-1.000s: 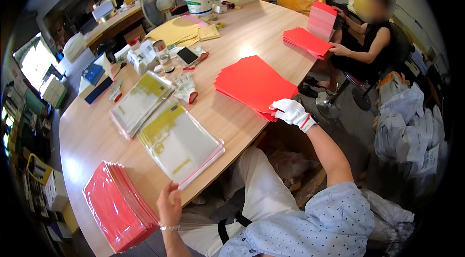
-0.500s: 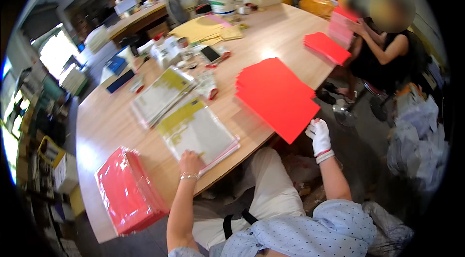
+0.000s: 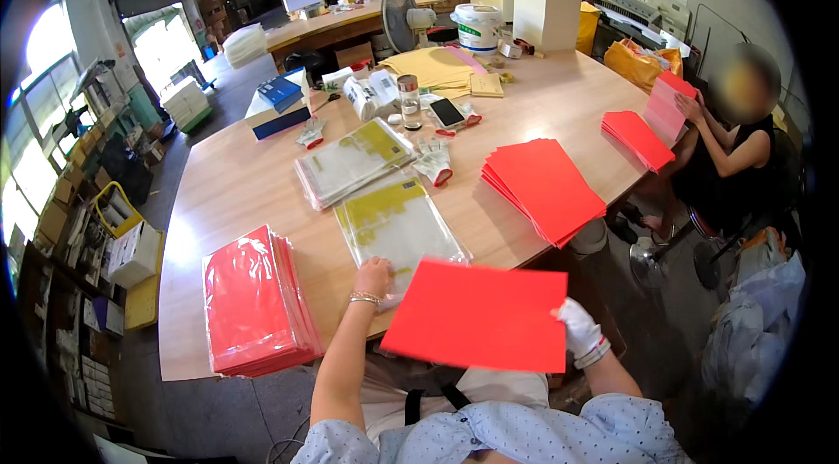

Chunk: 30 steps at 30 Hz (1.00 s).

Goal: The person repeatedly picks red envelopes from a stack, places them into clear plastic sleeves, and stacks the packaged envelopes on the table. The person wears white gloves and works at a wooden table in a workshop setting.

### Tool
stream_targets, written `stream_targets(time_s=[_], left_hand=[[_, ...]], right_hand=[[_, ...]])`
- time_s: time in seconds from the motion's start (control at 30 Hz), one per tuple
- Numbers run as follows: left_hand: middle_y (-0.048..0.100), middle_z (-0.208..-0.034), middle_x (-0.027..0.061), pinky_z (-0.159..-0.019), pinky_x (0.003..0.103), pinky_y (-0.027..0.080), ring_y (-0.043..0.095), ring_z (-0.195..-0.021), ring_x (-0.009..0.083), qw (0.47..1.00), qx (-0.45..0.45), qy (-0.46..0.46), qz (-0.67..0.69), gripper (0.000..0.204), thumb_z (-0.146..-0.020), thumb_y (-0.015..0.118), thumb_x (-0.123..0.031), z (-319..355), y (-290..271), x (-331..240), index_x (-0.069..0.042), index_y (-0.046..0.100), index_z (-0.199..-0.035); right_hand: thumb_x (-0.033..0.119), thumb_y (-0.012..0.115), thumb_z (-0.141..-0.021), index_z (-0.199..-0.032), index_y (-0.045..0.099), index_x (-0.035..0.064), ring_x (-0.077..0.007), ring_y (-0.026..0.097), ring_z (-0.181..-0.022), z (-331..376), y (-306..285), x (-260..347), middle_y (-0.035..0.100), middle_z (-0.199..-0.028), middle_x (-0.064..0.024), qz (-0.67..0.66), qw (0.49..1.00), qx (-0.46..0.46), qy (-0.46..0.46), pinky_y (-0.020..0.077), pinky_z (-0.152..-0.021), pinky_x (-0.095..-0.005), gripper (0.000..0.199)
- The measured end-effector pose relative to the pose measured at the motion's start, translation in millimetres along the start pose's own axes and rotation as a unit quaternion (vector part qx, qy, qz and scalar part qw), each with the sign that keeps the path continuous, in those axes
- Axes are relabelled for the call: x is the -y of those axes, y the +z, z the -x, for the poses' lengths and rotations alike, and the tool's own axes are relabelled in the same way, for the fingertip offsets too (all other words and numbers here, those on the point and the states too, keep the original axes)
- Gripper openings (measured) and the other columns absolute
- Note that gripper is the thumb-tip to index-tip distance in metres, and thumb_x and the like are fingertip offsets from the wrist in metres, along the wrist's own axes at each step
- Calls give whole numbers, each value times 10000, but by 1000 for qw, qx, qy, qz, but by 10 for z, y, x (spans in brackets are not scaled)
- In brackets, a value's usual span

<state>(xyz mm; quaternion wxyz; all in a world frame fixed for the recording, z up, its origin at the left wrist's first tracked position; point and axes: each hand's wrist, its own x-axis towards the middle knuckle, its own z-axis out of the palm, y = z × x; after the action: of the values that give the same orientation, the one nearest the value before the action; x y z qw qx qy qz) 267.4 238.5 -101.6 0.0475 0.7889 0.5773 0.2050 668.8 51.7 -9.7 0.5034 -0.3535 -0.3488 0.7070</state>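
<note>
Card (image 3: pixel 476 315), red and flat, was held across the tabletop's (image 3: pixel 240 189) near edge, its right side pinched between the closed fingers of the gloved right hand (image 3: pixel 579 333). The bare left hand (image 3: pixel 373 277) rested on clear sleeves (image 3: pixel 404 224) at that edge; its grip could not be determined. Red stack (image 3: pixel 542 189) lay by the right edge, wrapped packs (image 3: pixel 249 298) at the near left corner.
</note>
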Motion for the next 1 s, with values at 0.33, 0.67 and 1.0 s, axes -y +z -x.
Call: stream_targets(time_s=[0.33, 0.67, 1.0], left_hand=[[628, -884, 115, -589, 334, 501, 629, -730, 224, 939, -21, -265, 219, 178, -846, 549, -134, 138, -618, -356, -3, 602, -953], [643, -770, 120, -522, 238, 511, 665, -661, 174, 866, 19, -234, 442, 258, -878, 494, -48, 277, -569, -473, 95, 526, -1089], [496, -1048, 121, -651, 310, 457, 492, -660, 173, 923, -273, -179, 202, 614, -760, 641, -30, 372, -12, -750, 16, 337, -1291]], right_hand=[[101, 436, -896, -1152, 501, 63, -148, 596, -844, 150, 460, -541, 592, -1033, -39, -197, 950, -233, 61, 508, -648, -281, 268], [111, 456, -891, -1098, 513, 63, -120, 580, -751, 120, 584, -490, 593, -963, -29, -104, 976, -190, -27, 479, -569, -240, 219], [145, 460, -914, -1093, 504, 62, -130, 528, -704, 47, 732, -575, 573, -909, -39, -171, 965, -193, 37, 440, -590, -262, 203]])
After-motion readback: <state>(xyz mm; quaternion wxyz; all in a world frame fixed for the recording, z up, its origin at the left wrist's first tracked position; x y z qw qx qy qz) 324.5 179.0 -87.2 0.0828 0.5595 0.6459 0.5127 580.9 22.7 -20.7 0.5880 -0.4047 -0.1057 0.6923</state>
